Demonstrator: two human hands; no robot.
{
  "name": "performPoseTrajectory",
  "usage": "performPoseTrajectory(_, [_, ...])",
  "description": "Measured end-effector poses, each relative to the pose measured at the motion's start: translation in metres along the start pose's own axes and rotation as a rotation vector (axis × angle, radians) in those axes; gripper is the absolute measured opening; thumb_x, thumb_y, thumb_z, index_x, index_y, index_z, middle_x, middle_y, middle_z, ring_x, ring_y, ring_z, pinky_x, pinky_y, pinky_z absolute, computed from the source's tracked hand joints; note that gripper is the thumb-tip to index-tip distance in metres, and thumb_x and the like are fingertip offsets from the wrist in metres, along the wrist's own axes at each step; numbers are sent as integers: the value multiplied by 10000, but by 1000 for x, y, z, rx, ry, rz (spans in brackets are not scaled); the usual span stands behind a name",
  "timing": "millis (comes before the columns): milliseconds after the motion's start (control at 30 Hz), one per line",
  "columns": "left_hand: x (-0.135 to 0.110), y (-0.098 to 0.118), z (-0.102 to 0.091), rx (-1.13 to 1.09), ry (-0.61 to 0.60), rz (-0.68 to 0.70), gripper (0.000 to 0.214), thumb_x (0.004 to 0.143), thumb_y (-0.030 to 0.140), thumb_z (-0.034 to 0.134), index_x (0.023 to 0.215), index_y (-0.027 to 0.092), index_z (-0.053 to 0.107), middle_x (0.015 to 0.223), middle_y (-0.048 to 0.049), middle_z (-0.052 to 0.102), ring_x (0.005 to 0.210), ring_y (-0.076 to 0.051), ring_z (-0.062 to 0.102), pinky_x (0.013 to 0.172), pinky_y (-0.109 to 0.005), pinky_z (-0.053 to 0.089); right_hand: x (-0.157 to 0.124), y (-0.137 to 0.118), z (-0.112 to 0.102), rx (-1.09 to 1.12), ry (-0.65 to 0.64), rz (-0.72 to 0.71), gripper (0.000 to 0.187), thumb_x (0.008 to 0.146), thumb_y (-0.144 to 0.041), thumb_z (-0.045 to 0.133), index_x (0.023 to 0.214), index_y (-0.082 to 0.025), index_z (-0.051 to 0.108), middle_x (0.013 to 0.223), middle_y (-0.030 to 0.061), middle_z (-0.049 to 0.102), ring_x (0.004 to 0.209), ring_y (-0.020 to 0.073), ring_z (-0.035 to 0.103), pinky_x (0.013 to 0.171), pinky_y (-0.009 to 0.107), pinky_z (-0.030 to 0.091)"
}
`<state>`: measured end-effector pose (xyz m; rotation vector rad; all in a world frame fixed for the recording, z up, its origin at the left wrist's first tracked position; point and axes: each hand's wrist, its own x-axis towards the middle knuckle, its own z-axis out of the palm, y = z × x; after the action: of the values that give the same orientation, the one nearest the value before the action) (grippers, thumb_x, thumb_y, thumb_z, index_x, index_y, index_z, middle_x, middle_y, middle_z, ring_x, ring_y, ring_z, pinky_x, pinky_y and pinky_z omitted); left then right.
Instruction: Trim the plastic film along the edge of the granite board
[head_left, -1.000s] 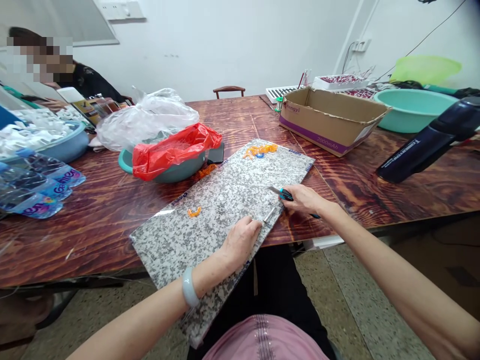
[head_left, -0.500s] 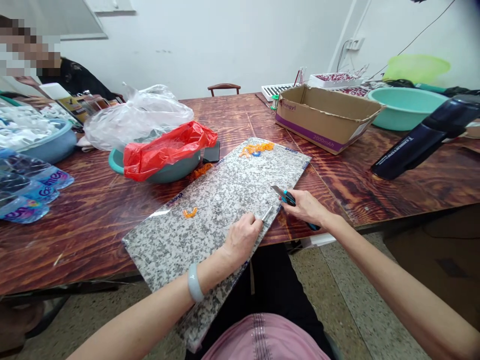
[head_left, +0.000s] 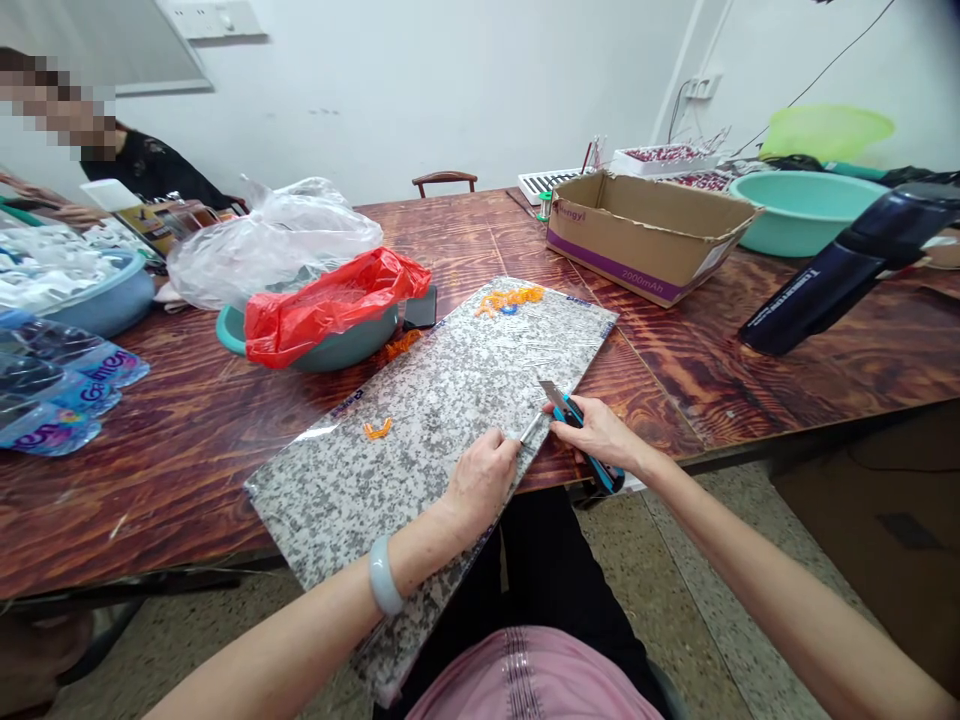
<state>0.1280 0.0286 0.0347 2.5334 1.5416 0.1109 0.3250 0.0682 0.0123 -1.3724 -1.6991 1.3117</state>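
My left hand is closed around a thin, pale stick-like piece, whose tip points up and right. This hand rests at the near edge of a grey speckled board. My right hand grips a blue-and-black utility knife with its blade out. The blade points up and left over the board, just above the stick's tip; whether they touch, I cannot tell. A curved orange piece lies on the board at left. More orange pieces and a small blue ring-like piece lie toward its far end.
Beyond the board stands a teal basin with a red plastic bag. A cardboard box, a dark bottle and a mint basin stand at right. Water bottles lie at left; a person sits beyond.
My right hand has turned the utility knife, so more of its handle shows, and the blade sits slightly lower. My left hand keeps its hold on the stick, nearly still.
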Motion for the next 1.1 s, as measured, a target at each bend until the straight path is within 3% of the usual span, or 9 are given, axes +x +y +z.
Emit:
performPoseTrajectory(200, [-2,-2,3,-16,39,15,199,883,206,348,891,172,544,799,-28,489,723,-122,494,669,-230,412,-6,-12,3,136,-25,85,319,760,-303,538,1051,-173,514,570,-63,459,398,85,468,362,183,403])
performPoseTrajectory(533, [-7,1,5,203,22,49,215,847,96,372,1004,165,500,896,-53,498,806,-156,477,695,-259,444,-9,-22,6,172,3,122,322,737,-266,555,1038,-156,522,535,-64,477,400,93,485,350,177,401])
performPoseTrajectory(1100, [-7,1,9,81,13,0,242,850,91,341,1013,164,504,876,-55,481,803,-155,472,746,-277,451,-8,-12,7,125,6,95,348,746,-271,540,1080,-175,518,550,-64,491,392,94,504,350,170,393])
